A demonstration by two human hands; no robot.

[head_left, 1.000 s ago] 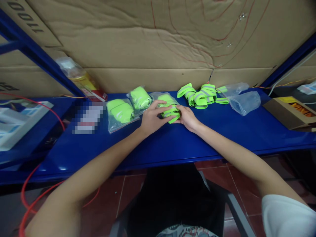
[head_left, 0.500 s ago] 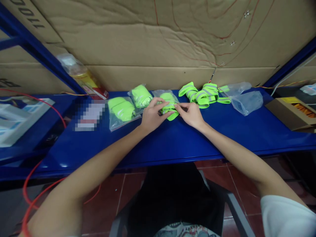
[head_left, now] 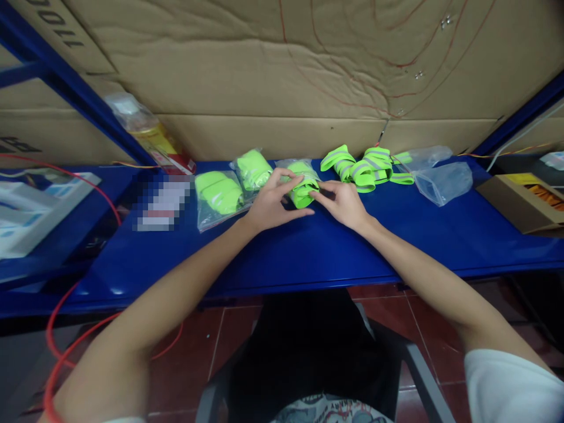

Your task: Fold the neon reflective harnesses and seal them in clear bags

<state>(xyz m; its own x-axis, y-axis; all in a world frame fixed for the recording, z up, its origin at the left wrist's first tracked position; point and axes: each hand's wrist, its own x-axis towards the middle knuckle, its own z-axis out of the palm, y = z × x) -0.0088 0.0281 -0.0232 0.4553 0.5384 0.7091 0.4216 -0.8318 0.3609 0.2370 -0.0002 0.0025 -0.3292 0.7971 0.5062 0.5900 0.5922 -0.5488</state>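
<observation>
A rolled neon-green strap bundle (head_left: 302,197) with grey stripes lies between my hands, in front of a clear bag with green material (head_left: 301,168). My left hand (head_left: 274,202) touches its left side, fingertips on top and thumb stretched out below, away from it. My right hand (head_left: 341,202) holds the bundle's right side between thumb and fingers. Two filled clear bags, one nearer (head_left: 219,192) and one behind (head_left: 252,170), lie to the left. Loose green straps with grey stripes (head_left: 368,168) lie to the right.
Flat clear bags (head_left: 444,182) lie right of the straps, and an open cardboard box (head_left: 520,202) stands at the far right. A bottle (head_left: 147,132) stands at the back left of the blue table (head_left: 352,258). Cardboard (head_left: 247,76) lines the back.
The bundle between my hands looks more tightly rolled. My left thumb has come off it and stretched out to the right. The whole view has shifted slightly.
</observation>
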